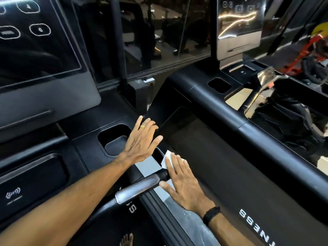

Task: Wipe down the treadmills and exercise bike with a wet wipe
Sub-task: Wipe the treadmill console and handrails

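Note:
I stand at a black treadmill (85, 144) with a big touch console at the upper left. My right hand (182, 181) lies flat with straight fingers on a white wet wipe (167, 158), pressing it against the treadmill's right side rail beside the silver handlebar (138, 188). My left hand (143, 139) is spread open, fingers straight, resting over the console's right edge next to the cup holder (113, 137); it holds nothing. A second treadmill (230, 110) stands to the right.
The neighbouring treadmill's black arm runs diagonally across the right, with its own console (239, 27) above. A dark gap lies between the two machines. Red and yellow gear (308, 48) sits at the far right. A bare foot (126, 239) shows at the bottom.

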